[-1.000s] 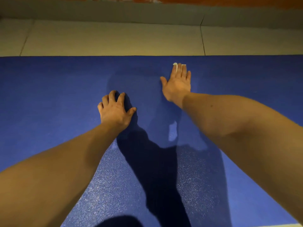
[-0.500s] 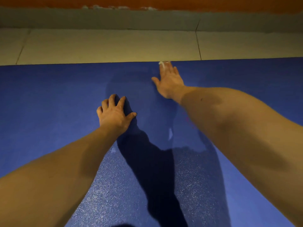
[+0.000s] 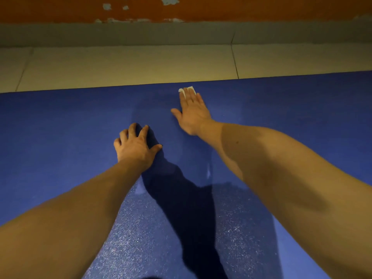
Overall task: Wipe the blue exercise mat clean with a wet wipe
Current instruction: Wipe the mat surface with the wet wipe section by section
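My right hand (image 3: 193, 115), fingers straight and together on the wipe (image 3: 187, 90), has pushed to the far edge of the mat (image 3: 60, 127); left hand (image 3: 134, 147) braces, fingers spread. Lane looks done.

The mat (image 3: 60, 141) is shown as a matt blue sheet with a fine pebbled grain. Nearer than the fingers of the left hand (image 3: 135, 148), the grain is picked out in small bright glints. Between the two hands a darker, smoother-looking wet patch (image 3: 178, 135) is seen. Under the fingertips of the right hand (image 3: 193, 116), a white, soft, cloth-like wipe (image 3: 187, 90) is flattened. Beyond those fingertips, pale smooth floor tiles (image 3: 124, 65), a dull grey skirting (image 3: 141, 35) and a wall (image 3: 231, 9) of flaking orange paint are seen.
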Action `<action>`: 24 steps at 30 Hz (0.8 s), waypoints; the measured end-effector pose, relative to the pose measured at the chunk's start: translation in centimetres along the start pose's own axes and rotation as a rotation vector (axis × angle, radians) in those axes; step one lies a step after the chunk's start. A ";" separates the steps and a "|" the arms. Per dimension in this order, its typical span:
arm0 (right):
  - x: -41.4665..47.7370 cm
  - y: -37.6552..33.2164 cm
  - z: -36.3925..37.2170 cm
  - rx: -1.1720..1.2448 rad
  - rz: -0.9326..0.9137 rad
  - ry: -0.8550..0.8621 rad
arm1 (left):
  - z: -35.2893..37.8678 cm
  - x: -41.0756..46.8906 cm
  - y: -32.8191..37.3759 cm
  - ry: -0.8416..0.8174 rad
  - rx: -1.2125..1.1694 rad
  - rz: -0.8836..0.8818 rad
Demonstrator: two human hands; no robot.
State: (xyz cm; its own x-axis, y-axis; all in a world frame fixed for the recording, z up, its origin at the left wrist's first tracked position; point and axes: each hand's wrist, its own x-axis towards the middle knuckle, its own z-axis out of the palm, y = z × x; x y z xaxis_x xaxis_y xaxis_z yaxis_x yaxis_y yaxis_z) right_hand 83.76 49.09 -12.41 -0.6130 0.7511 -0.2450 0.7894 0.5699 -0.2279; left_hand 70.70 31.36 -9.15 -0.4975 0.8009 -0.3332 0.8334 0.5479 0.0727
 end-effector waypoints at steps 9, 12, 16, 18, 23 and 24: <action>0.0 5.4 -1.6 0.034 0.434 0.028 | 0.0 -0.6 0.7 0.014 0.010 0.018; 0.6 1.6 -1.1 0.108 0.251 0.069 | 0.2 -0.5 0.9 0.016 0.008 0.020; 0.3 -0.9 -0.3 0.067 -0.083 -0.041 | 0.2 -0.5 1.1 0.011 -0.013 0.012; 0.7 0.5 -0.7 0.012 -0.106 -0.025 | 0.1 -0.5 1.1 0.019 -0.005 0.015; 1.6 6.4 -2.9 -0.024 0.278 -0.015 | 0.0 -0.6 1.0 0.007 0.010 0.018; 1.7 7.0 -3.0 -0.045 0.335 -0.034 | 0.0 -0.7 1.0 -0.001 0.012 0.014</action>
State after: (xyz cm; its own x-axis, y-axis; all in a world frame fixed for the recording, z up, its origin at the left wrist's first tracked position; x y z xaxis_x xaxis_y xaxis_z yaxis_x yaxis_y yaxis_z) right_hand 88.38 55.38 -11.55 -0.3198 0.8881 -0.3302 0.9472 0.3083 -0.0881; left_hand 71.83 31.36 -8.85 -0.4854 0.8085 -0.3327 0.8432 0.5335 0.0660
